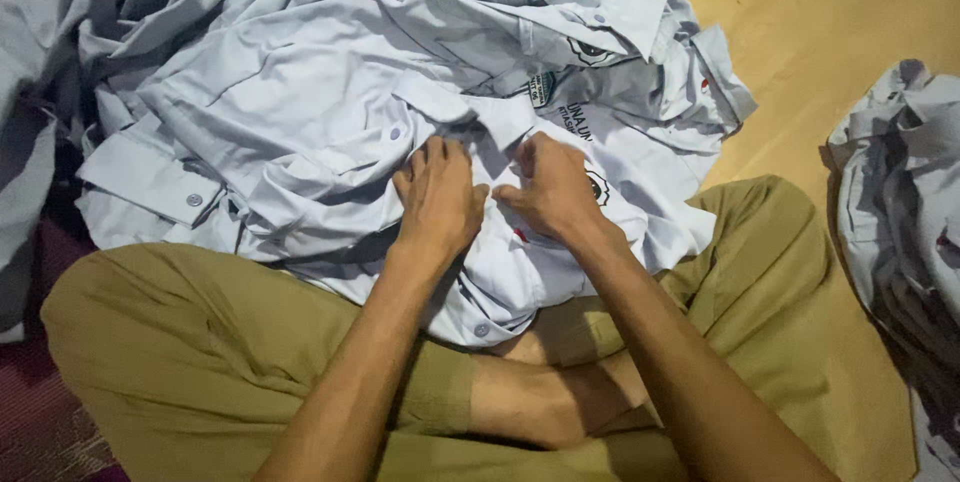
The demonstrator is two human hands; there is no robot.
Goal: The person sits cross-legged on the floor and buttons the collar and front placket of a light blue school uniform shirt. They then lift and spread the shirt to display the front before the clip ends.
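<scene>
Shirt [330,132], pale grey with buttons and a sewn badge, lies rumpled over the person's crossed legs in khaki trousers [190,362] and spills forward onto the wooden floor [830,22]. Left hand [438,200] rests flat on the cloth, fingers curled down and pressing a fold; right hand [555,190] sits just beside it, fingers closed in a pinch on the fabric near the collar. Judging by the creases, the cloth is light, soft and limp, so it should bunch easily; collar, cuffs and button placket look like the firmest places to grip. More grey shirts [900,202] are heaped farther off at the right.
</scene>
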